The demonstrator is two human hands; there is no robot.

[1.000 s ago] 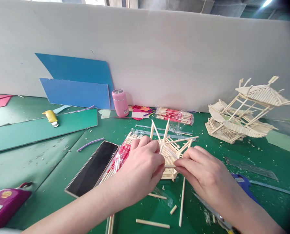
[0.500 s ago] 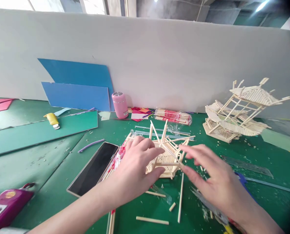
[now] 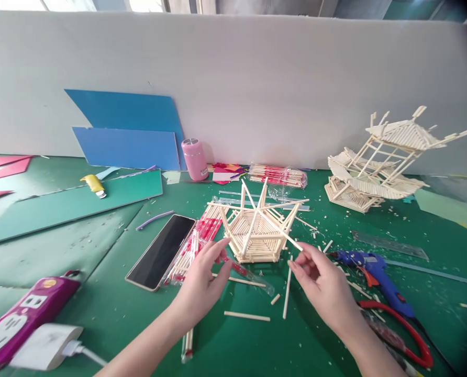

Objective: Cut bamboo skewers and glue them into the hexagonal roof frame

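A small framework of pale wooden sticks [image 3: 257, 235] stands on the green tabletop, with a slatted floor, short posts and roof sticks meeting at the centre. My left hand [image 3: 206, 277] is at its near left side, thumb and fingers apart with nothing between them. At its near right, my right hand [image 3: 323, 280] has loosely bent fingers, with a gap between thumb and forefinger. Its forefinger is by the outer end of a sloping roof stick [image 3: 290, 240]; whether it touches I cannot tell. A loose stick [image 3: 287, 293] lies below the right thumb.
A blue glue gun [image 3: 378, 272] and a red-handled tool [image 3: 418, 340] lie to the right. A larger stick pavilion [image 3: 378, 173] leans behind them. Bundled sticks [image 3: 202, 230], a phone [image 3: 162, 254] and a purple power strip [image 3: 33, 309] lie left; a pink bottle [image 3: 195, 159] stands behind.
Both hands have drawn back from the framework, the left downward to the left, the right slightly lower. The view has shifted, bringing the glue gun and red-handled tool more fully into sight.
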